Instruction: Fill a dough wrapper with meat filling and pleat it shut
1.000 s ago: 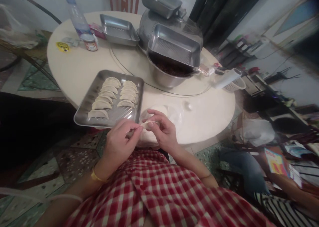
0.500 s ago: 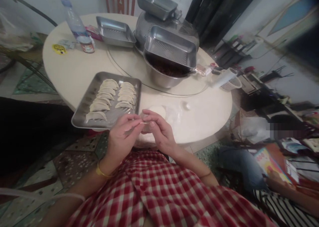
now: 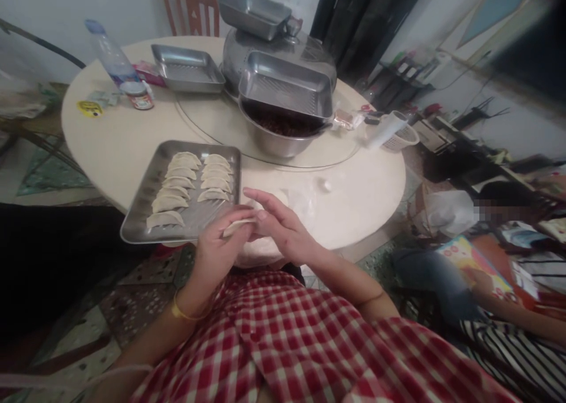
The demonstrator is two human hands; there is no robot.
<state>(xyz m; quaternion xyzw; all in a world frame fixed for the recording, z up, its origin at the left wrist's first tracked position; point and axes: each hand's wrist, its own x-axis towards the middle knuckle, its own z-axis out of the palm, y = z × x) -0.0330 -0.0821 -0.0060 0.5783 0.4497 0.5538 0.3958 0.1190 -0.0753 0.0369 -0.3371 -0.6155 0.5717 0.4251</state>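
My left hand [image 3: 221,238] is closed around a dumpling [image 3: 237,228], whose pale edge shows between thumb and fingers. Meeting it from the other side, my right hand [image 3: 285,229] presses its thumb at the dumpling's right end; its index finger reaches forward, and the grip is partly hidden. Left of my hands, a metal tray [image 3: 132,229] holds two rows of folded dumplings [image 3: 165,219]. Just beyond my fingers lie pale round wrappers [image 3: 279,196], partly covered by my right hand.
A metal bowl of dark filling [image 3: 283,146] stands beyond, with an empty tray [image 3: 287,90] resting on it. Behind are a large metal lid [image 3: 318,55] and more trays. A bottle [image 3: 110,58] and jar [image 3: 138,96] stand left. A person's arm [image 3: 508,308] is at right.
The dumpling now shows more in my left hand, turned upward between thumb and fingers. My right index finger has lifted and straightened. The view has shifted slightly, moving the table leftward.
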